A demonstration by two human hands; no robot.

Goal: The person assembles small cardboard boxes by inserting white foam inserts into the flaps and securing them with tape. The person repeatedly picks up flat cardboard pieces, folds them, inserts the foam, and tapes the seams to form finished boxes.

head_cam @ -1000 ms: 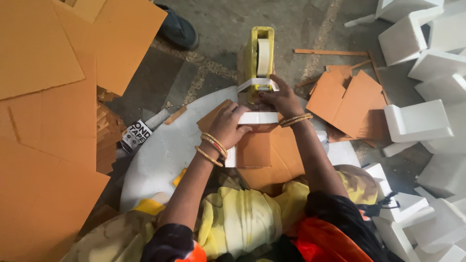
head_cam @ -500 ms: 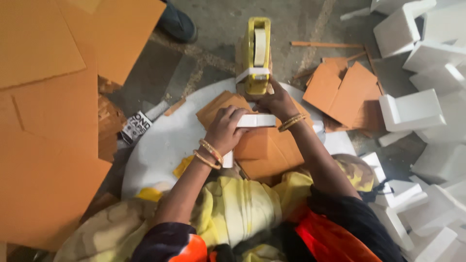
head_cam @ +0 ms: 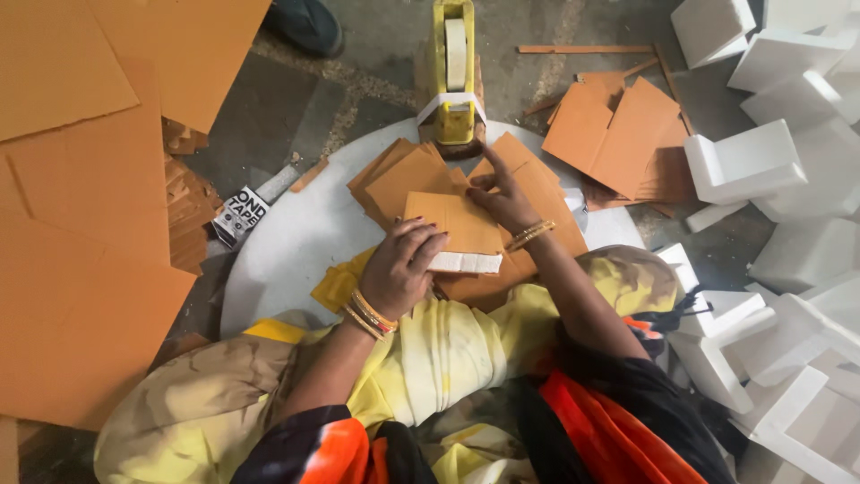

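My left hand [head_cam: 400,272] grips a small white foam block [head_cam: 466,263] with a brown cardboard sheet [head_cam: 452,222] lying over it, just above my lap. My right hand [head_cam: 502,199] rests flat on the far edge of that sheet with its fingers spread, holding nothing. Under both hands lies a loose pile of brown cardboard pieces [head_cam: 537,193] on a round white board [head_cam: 305,242]. A yellow tape dispenser [head_cam: 455,76] with a white roll stands upright at the board's far edge, beyond my right hand.
Large brown cardboard sheets [head_cam: 81,179] cover the floor on the left. White foam corner pieces [head_cam: 743,161] are heaped on the right, with more cut cardboard [head_cam: 614,134] beside them. A small boxed tape roll [head_cam: 240,213] lies left of the board. Someone's shoe [head_cam: 309,22] shows at the top.
My right hand has come back from the tape dispenser and now presses on the cardboard sheet. The foam block has moved nearer to me and the cardboard sheet now lies over it.
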